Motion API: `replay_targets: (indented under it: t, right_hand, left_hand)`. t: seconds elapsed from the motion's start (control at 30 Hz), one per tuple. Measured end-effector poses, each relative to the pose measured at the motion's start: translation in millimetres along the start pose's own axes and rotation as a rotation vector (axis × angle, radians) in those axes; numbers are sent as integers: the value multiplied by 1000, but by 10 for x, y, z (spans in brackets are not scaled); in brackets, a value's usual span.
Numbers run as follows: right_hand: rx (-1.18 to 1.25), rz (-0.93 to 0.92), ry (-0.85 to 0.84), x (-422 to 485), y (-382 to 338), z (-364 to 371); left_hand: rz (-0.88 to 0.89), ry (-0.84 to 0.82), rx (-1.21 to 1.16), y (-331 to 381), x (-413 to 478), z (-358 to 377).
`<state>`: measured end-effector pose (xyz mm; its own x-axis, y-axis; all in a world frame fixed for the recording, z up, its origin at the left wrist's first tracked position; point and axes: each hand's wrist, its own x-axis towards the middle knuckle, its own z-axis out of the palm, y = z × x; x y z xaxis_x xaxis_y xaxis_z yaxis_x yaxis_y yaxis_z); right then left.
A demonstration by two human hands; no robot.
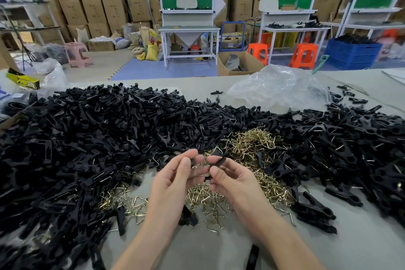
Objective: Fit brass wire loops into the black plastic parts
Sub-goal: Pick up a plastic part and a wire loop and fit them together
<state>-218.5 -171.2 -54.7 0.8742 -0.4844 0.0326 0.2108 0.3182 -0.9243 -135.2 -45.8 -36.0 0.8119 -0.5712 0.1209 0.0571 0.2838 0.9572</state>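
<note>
Two bare forearms are seen entering from the lower edge of the head view. No sleeves, gloves, rings, watches or bands are worn on the left hand (173,178) or the right hand (235,180). Short, unpainted nails are shown on the fingers (186,161). Both wrists are left uncovered.

Bright, even overhead light with soft shadows; wide-angle bending and blur grow strong toward the frame's edges.

It was a factory packing floor: beyond the grey worktable (219,247) heaped with black plastic parts (87,138), stacked cardboard boxes (92,0) lined the wall, with white workstations (188,19) and orange stools (303,55) between.
</note>
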Motion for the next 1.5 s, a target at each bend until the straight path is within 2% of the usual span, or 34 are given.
replay_targets:
  t: [0.17, 0.37, 0.73, 1.2, 1.33, 1.5]
  right_hand:
    - [-20, 11, -10, -9, -12, 14]
    - [-70, -1, -121, -24, -66, 21]
    - [-73, -23, -11, -19, -44, 17]
    - [-75, -33, 17, -8, -39, 9]
    - [-102, -50, 3, -16, -41, 1]
    - [-93, -59, 35, -9, -46, 10]
  left_hand:
    - [81, -4, 130, -2, -17, -24]
    - [123, -1, 331, -49, -60, -15]
    - [184, -99, 475, -51, -45, -35]
    - [144, -22, 371, -95, -25, -47]
    - [163, -53, 397, -92, -42, -24]
    - [226, -8, 509, -146, -40, -19]
